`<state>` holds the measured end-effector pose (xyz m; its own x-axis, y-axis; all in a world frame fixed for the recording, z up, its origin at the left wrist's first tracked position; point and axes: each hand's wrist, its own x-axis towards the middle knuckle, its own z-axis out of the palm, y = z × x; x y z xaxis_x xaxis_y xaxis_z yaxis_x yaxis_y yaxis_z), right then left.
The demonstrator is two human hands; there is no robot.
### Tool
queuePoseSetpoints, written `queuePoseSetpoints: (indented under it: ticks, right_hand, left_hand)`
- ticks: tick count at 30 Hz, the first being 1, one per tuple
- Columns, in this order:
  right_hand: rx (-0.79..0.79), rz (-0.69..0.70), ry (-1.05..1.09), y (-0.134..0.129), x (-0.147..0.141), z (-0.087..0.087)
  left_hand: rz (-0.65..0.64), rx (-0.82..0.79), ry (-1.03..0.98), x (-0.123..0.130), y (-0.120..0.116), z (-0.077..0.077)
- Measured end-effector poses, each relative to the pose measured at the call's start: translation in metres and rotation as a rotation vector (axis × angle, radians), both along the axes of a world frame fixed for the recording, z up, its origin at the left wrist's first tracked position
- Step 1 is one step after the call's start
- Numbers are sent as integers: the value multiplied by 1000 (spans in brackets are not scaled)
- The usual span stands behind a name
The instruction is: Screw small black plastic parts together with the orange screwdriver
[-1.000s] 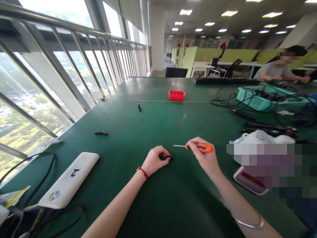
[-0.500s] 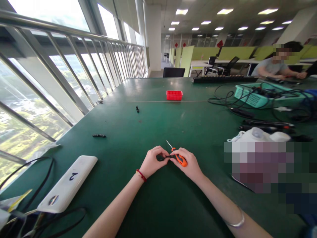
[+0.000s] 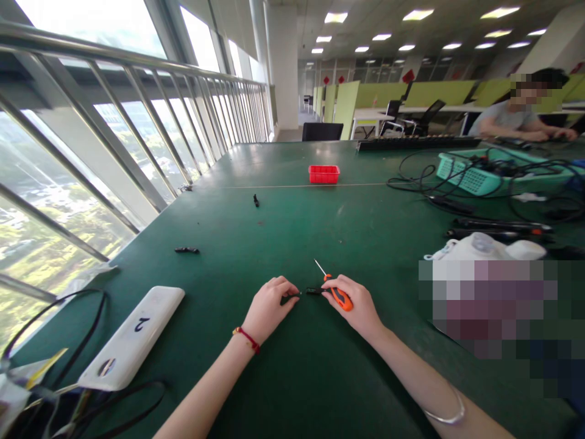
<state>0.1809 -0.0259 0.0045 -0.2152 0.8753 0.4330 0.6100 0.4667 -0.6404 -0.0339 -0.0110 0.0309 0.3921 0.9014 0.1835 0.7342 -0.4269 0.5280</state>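
Below the frame's centre, the left hand [image 3: 267, 310] has fingers clamped on a black part [image 3: 287, 299]; the right hand [image 3: 354, 302], on a screwdriver [image 3: 342, 299] and a black piece [image 3: 314, 291]

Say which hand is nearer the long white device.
Left. The left hand is to the right of the long white device, the right hand farther right, holding an orange screwdriver.
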Motion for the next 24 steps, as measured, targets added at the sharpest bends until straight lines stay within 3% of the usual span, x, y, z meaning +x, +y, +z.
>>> queuePoseSetpoints:
  ticks: [8, 14, 21, 24]
  right_hand:
    - [14, 6, -38, -2, -3, 4]
    - [27, -12, -80, -4, -3, 3]
    - [64, -96, -35, -13, -13, 6]
    - [66, -98, 5, -16, -16, 7]
  left_hand:
    - [2, 327, 208, 16, -10, -14]
    - [-50, 454, 343, 19, -11, -15]
    - [72, 353, -140, 21, -20, -11]
    - [76, 350, -198, 23, -24, -11]
